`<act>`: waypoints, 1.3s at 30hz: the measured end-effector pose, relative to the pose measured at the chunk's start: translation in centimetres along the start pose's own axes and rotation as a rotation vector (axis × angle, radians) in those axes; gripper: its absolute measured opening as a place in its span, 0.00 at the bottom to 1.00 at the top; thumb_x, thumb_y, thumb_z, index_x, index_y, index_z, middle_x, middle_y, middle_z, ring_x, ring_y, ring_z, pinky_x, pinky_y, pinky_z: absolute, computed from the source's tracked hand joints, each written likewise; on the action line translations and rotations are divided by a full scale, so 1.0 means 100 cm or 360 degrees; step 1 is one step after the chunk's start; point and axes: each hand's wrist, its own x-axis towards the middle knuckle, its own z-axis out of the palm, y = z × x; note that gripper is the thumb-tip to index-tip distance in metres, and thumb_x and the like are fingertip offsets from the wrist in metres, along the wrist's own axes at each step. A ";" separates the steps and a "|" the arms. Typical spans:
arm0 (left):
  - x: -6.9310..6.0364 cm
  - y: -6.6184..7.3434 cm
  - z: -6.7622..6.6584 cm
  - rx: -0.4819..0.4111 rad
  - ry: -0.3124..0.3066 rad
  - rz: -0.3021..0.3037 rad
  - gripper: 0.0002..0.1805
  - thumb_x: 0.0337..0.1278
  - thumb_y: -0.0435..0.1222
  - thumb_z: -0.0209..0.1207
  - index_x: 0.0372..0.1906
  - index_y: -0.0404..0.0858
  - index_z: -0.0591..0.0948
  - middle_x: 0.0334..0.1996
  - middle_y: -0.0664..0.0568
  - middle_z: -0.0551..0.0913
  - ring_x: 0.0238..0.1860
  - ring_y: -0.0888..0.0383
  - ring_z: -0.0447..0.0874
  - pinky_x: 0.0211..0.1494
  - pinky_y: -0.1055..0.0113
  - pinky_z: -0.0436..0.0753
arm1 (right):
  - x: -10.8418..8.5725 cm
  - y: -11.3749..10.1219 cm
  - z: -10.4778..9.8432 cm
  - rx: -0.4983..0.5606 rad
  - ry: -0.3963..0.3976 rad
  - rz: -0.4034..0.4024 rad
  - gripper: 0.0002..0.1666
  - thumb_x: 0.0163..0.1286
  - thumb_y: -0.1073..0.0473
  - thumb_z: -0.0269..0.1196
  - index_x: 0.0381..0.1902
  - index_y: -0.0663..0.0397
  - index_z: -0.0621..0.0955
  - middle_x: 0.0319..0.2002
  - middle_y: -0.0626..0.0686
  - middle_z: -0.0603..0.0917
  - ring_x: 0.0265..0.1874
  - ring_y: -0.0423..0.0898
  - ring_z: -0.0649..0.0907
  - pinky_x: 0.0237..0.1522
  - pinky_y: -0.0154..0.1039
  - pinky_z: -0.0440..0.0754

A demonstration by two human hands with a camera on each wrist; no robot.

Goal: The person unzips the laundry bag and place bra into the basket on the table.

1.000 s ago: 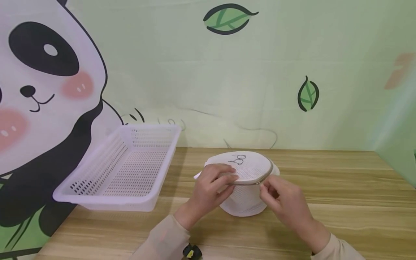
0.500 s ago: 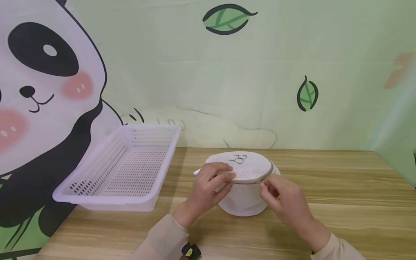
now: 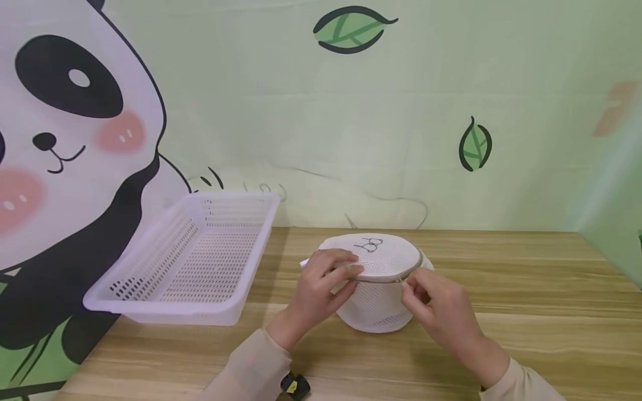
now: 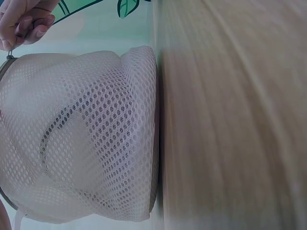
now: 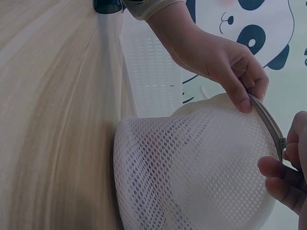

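so, on the left there's one white basket (image 3: 165, 312), slotted floor showing, on the wooden table (image 3: 531, 312). next, one black gadget (image 3: 300, 388) by the left sleeve (image 3: 253, 362). left hand (image 3: 320, 287) pinches the rim of one upright white mesh bag (image 3: 377, 303) on the table, hiding part of it; can't tell what's inside. right hand (image 3: 446, 306) pinches its zipper pull (image 4: 10, 56).

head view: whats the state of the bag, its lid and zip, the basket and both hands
bag: standing upright on the table
lid: lying across the bag's top
zip: extent of closure unclear
basket: upright, open-topped
left hand: gripping the lid's edge
right hand: pinching at the zip
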 end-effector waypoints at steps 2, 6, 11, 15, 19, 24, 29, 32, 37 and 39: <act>0.000 0.000 0.000 -0.0001 -0.0004 -0.0007 0.10 0.49 0.33 0.66 0.39 0.40 0.82 0.43 0.47 0.82 0.46 0.51 0.81 0.51 0.60 0.79 | 0.000 0.000 0.000 -0.0003 -0.0002 0.0004 0.12 0.49 0.70 0.61 0.19 0.48 0.72 0.17 0.38 0.70 0.20 0.27 0.68 0.21 0.20 0.70; -0.001 -0.002 0.000 0.0012 0.0000 -0.0014 0.09 0.51 0.34 0.65 0.40 0.41 0.82 0.43 0.47 0.82 0.46 0.51 0.81 0.50 0.60 0.79 | 0.000 0.000 -0.001 -0.0016 0.0003 0.0007 0.12 0.49 0.70 0.61 0.19 0.48 0.72 0.17 0.38 0.70 0.20 0.27 0.68 0.21 0.20 0.70; -0.002 -0.002 -0.001 0.0026 -0.0008 -0.0020 0.07 0.55 0.35 0.63 0.40 0.40 0.83 0.43 0.47 0.82 0.46 0.51 0.81 0.49 0.60 0.79 | 0.001 0.001 -0.002 -0.0021 0.0008 0.0000 0.12 0.48 0.70 0.61 0.19 0.48 0.72 0.17 0.38 0.71 0.20 0.27 0.68 0.21 0.20 0.70; -0.001 -0.002 -0.003 0.0029 -0.0014 -0.0034 0.08 0.53 0.35 0.64 0.40 0.40 0.83 0.43 0.47 0.82 0.46 0.51 0.81 0.50 0.60 0.79 | 0.001 0.001 -0.002 -0.0020 0.0013 -0.0009 0.12 0.48 0.70 0.61 0.19 0.48 0.72 0.17 0.38 0.71 0.20 0.27 0.68 0.20 0.20 0.70; -0.001 -0.002 -0.003 0.0037 -0.0012 -0.0038 0.08 0.53 0.35 0.64 0.39 0.40 0.83 0.43 0.47 0.82 0.46 0.51 0.81 0.50 0.60 0.80 | 0.001 0.001 -0.003 -0.0026 0.0012 -0.0010 0.12 0.48 0.70 0.61 0.18 0.49 0.72 0.17 0.39 0.71 0.19 0.28 0.68 0.20 0.20 0.69; -0.001 -0.003 -0.002 0.0044 -0.0008 -0.0026 0.08 0.53 0.35 0.64 0.39 0.40 0.83 0.42 0.47 0.83 0.46 0.51 0.81 0.49 0.60 0.80 | 0.002 0.001 -0.003 -0.0029 0.0010 -0.0009 0.12 0.48 0.70 0.61 0.18 0.49 0.72 0.17 0.38 0.71 0.19 0.27 0.68 0.20 0.20 0.69; -0.001 -0.003 -0.002 0.0053 0.0000 -0.0017 0.10 0.48 0.33 0.66 0.39 0.40 0.84 0.42 0.47 0.83 0.45 0.51 0.81 0.48 0.59 0.80 | 0.002 0.001 -0.003 -0.0022 0.0014 -0.0016 0.12 0.48 0.70 0.60 0.18 0.48 0.72 0.17 0.38 0.71 0.19 0.27 0.68 0.20 0.20 0.69; -0.001 -0.003 -0.003 0.0054 -0.0001 -0.0021 0.11 0.47 0.33 0.67 0.39 0.40 0.84 0.42 0.47 0.83 0.45 0.51 0.81 0.48 0.59 0.80 | 0.002 0.001 -0.003 -0.0019 0.0010 -0.0012 0.12 0.48 0.70 0.60 0.18 0.48 0.72 0.17 0.38 0.71 0.19 0.27 0.68 0.20 0.20 0.69; -0.002 -0.004 -0.003 0.0048 -0.0001 -0.0033 0.11 0.49 0.33 0.66 0.40 0.40 0.84 0.42 0.47 0.82 0.45 0.51 0.81 0.47 0.59 0.80 | 0.001 0.001 -0.003 -0.0022 -0.0004 0.0009 0.12 0.48 0.70 0.61 0.18 0.48 0.71 0.17 0.38 0.71 0.20 0.27 0.68 0.20 0.19 0.68; -0.002 -0.005 -0.003 0.0052 0.0002 -0.0036 0.10 0.49 0.34 0.66 0.40 0.40 0.84 0.42 0.47 0.82 0.45 0.51 0.81 0.47 0.59 0.80 | 0.001 0.001 -0.004 -0.0017 -0.0007 0.0016 0.13 0.48 0.71 0.61 0.18 0.48 0.71 0.17 0.38 0.70 0.20 0.27 0.68 0.20 0.19 0.68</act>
